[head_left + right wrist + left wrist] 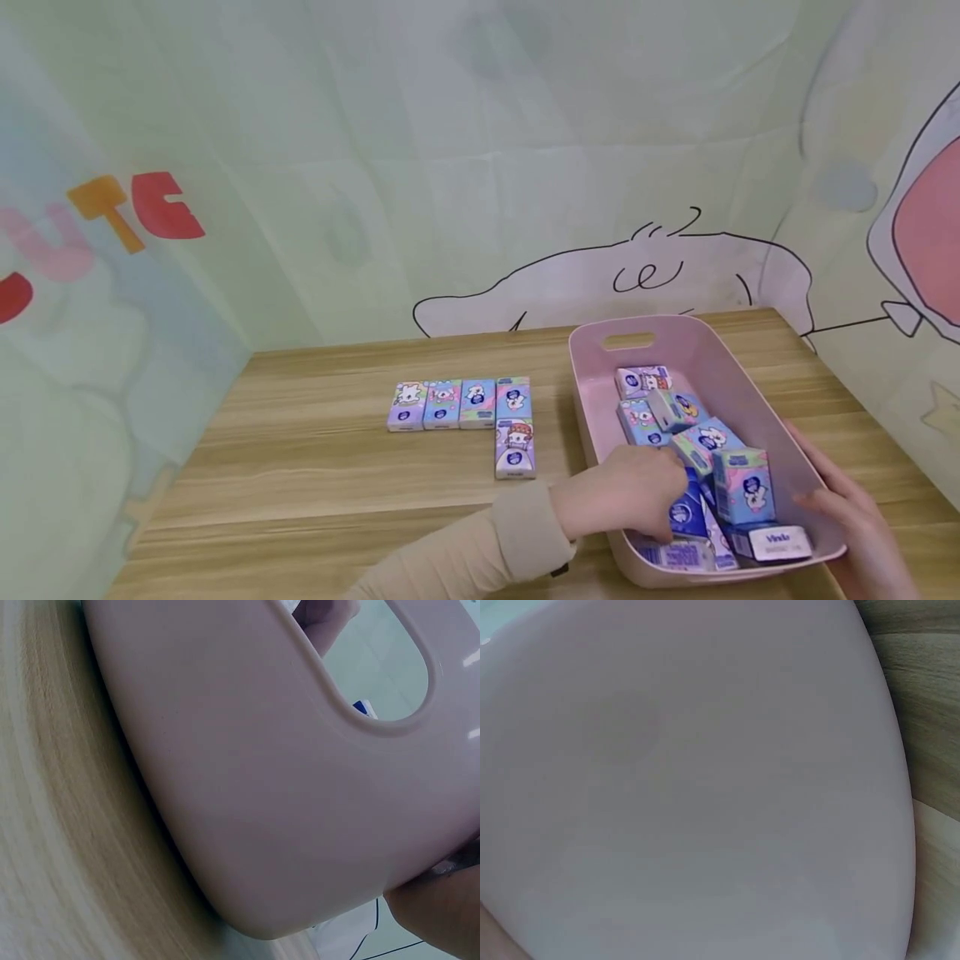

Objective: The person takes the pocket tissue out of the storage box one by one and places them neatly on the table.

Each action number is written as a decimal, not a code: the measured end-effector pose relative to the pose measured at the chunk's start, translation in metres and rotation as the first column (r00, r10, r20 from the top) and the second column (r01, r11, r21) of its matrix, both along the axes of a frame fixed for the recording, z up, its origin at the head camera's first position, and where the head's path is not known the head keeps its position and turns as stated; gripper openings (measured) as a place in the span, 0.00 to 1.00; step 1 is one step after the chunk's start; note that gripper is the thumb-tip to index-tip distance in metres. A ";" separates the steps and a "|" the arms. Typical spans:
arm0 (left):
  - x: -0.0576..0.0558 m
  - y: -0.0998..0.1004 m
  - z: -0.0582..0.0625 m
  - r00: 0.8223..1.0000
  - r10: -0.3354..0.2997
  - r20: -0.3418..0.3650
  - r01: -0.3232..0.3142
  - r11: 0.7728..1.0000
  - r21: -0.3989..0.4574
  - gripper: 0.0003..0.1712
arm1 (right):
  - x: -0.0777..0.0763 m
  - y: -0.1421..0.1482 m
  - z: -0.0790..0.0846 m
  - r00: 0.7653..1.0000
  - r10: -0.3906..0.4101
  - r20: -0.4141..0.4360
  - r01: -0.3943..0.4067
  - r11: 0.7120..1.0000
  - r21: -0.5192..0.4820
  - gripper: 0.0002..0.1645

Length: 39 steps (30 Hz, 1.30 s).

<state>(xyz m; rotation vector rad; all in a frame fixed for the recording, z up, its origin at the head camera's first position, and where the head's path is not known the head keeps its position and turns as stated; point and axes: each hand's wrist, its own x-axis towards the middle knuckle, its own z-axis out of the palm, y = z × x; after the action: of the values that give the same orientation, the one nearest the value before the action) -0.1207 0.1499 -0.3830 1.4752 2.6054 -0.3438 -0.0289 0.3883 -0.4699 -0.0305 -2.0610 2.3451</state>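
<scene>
A pink plastic bin [592, 392] holds several small tissue packs in pastel and dark blue wrappers. My left hand [626, 492] reaches over its near left side, thumb and fingers about a dark blue tissue pack [686, 510]; the far fingers are partly hidden. Against the bin's right side, my right hand [851, 508] grips the wall, its thumb at the rim and its fingers along the outside. Beside the left hand's catch stand a blue and pink pack [744, 487] and a pack with a white Vinda end [780, 543]. Both wrist views mostly show the bin's outer wall [705, 787].
Left of the bin, several tissue packs [442, 406] lie side by side in a row on the wooden table [315, 467]. One more pack [515, 450] lies below the row's right end. A printed cloth backdrop [375, 208] rises behind and at both sides.
</scene>
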 end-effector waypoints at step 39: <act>-0.037 -0.165 0.050 0.940 0.249 0.233 -0.340 0.709 0.617 0.50 | 0.002 0.000 0.005 0.998 0.010 0.057 -0.007 0.999 -0.052 0.42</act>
<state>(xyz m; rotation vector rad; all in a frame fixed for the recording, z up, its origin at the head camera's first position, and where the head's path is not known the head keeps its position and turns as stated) -0.1572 -0.0148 -0.3331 1.0997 2.9204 0.7593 -0.0272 0.3878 -0.4653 -0.0915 -2.0284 2.4304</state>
